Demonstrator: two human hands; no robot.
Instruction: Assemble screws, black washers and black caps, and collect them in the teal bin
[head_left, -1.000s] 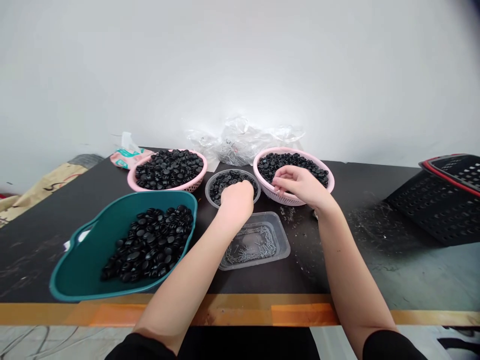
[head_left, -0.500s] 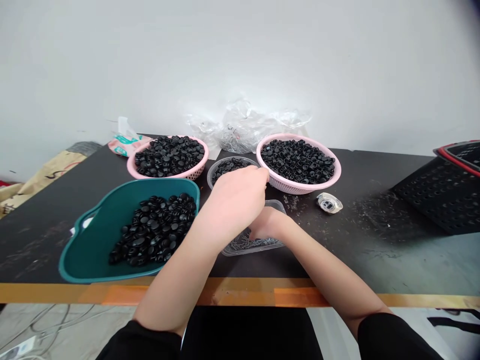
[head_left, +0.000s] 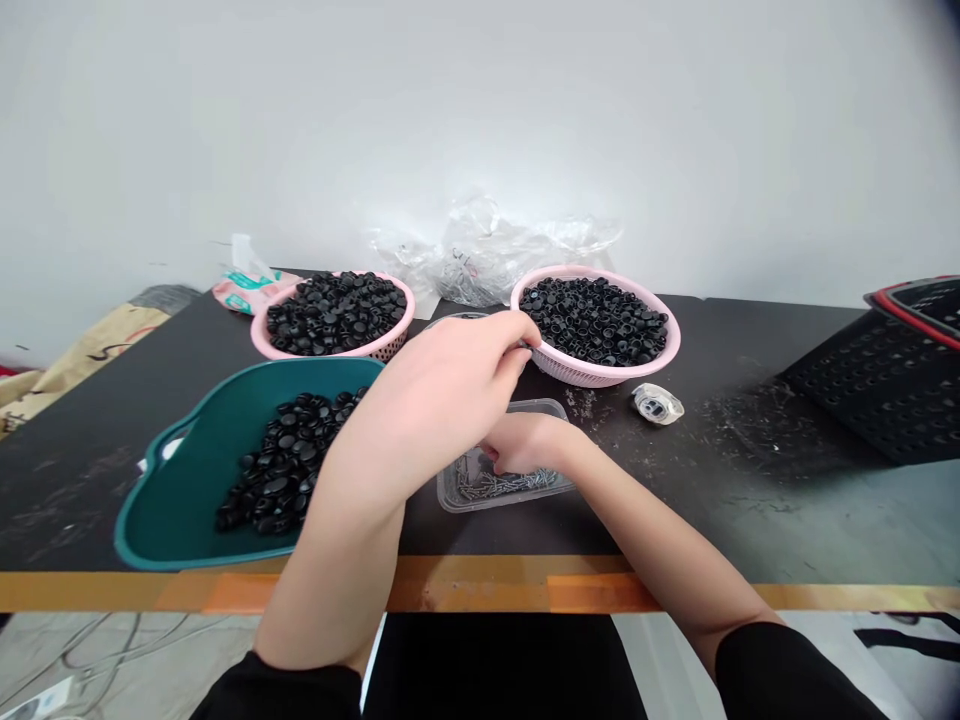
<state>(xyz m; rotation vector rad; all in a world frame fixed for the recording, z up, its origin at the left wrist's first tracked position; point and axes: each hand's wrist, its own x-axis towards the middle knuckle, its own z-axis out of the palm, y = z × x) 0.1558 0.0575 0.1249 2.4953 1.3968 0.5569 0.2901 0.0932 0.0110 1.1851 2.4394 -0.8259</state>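
My left hand (head_left: 450, 395) reaches across my right, its thumb and forefinger pinched at the near left edge of the right pink basket (head_left: 596, 375). A dark speck shows at those fingertips, too small to name. That basket is heaped with small black round caps (head_left: 600, 320). Beneath, my right hand (head_left: 529, 442) is curled over a clear plastic tub (head_left: 450, 497) of thin metal pins or screws (head_left: 502, 484). Its fingertips are partly hidden, so what they pinch does not show. Behind my left hand, a round clear bowl (head_left: 469, 316) is mostly covered.
At left stands a teal tub (head_left: 172, 500) of black caps, with another pink basket (head_left: 382, 347) behind it. Crumpled plastic bags (head_left: 480, 260) lie by the wall. A small whitish object (head_left: 657, 404) and a black perforated basket (head_left: 877, 390) are at right.
My left hand has turned so its thumb shows, and its forearm has shifted left over the teal tub. My right hand has moved slightly left and up in the clear tub.
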